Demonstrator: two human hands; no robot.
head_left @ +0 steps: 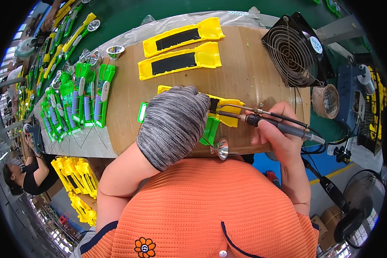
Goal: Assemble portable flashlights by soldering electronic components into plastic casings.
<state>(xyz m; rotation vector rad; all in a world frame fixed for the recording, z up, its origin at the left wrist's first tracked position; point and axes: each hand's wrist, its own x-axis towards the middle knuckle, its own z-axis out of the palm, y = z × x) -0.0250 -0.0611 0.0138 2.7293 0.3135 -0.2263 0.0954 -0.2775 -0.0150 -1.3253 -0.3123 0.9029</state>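
My left hand [174,122], in a grey striped knit glove, is closed over a yellow plastic casing [233,115]; its fingertips are mostly hidden. My right hand [284,136] grips a soldering iron [294,130] with a thin metal feed tube along its side. The iron's tip points left and reaches the work beside my gloved fist, where I cannot make out the contact. Under the yellow casing a green plastic part [210,130] shows, and a shiny reflector cup [222,148] lies at the near edge. Another bit of green casing [142,112] peeks out left of the glove.
Two yellow casings with black panels [174,66] lie farther back on the cardboard mat [249,56]. Several green assemblies with purple cells [88,96] crowd the left. A black fan [290,51], round tub [325,101] and blue device [347,94] stand right. Another person [32,172] works far left.
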